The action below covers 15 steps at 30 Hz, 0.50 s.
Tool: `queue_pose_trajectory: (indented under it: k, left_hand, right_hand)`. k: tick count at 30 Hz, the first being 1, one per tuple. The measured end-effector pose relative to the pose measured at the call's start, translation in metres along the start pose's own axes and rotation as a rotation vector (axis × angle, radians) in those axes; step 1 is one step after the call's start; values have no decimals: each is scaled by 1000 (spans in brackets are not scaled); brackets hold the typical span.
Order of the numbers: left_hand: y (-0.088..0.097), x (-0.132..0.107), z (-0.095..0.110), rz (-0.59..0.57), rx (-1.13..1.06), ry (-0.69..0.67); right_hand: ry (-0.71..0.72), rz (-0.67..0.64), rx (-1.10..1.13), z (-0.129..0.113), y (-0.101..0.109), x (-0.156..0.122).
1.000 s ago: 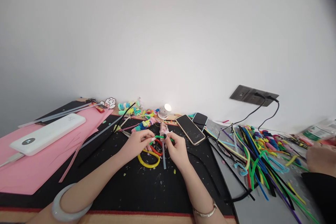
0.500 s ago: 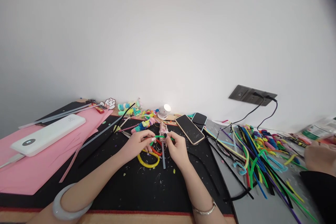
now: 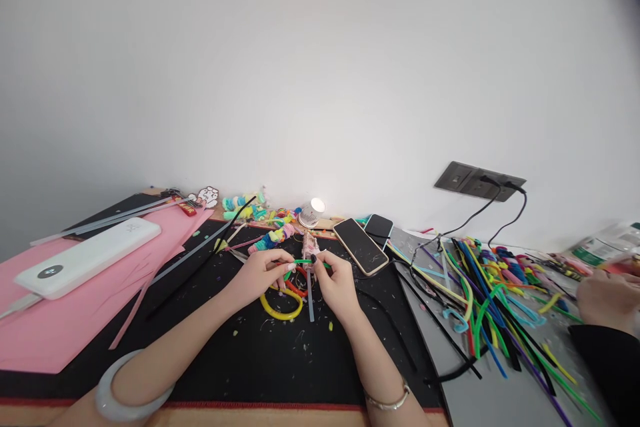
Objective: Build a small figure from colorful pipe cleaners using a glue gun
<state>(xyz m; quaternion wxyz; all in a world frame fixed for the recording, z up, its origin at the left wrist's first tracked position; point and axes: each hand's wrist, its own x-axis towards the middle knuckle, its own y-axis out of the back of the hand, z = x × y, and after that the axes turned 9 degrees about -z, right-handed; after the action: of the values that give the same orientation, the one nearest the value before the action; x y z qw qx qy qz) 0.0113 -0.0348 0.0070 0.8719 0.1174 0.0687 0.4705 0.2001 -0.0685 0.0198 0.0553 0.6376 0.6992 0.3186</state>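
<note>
A short green pipe cleaner (image 3: 302, 261) spans the gap between my two hands. My left hand (image 3: 263, 275) pinches its left end with closed fingers. My right hand (image 3: 336, 281) has its thumb and forefinger closed on the other end. Just behind the strip lies what looks like a pinkish glue gun (image 3: 311, 244), with a translucent glue stick (image 3: 311, 300) pointing toward me. Scissors with a yellow handle loop (image 3: 280, 315) and a red one lie on the black mat (image 3: 240, 367), partly covered by my left hand.
Two phones (image 3: 361, 247) and a white paper cup (image 3: 312, 212) stand behind my hands. Pink sheets (image 3: 60, 340) under a white power bank (image 3: 90, 257) lie left. Loose pipe cleaners (image 3: 487, 307) cover the grey board at right, near another person's hand (image 3: 607, 300).
Both hands keep the green pipe cleaner in nearly the same place. The whole view has shifted very slightly; the other person's hand at the right stays about where it was.
</note>
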Motion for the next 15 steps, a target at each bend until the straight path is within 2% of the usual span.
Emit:
queue_pose_trajectory:
  k: [15]
  left_hand:
    - [0, 3, -7, -16, -81, -12]
  right_hand:
    - [7, 2, -13, 1, 0, 0]
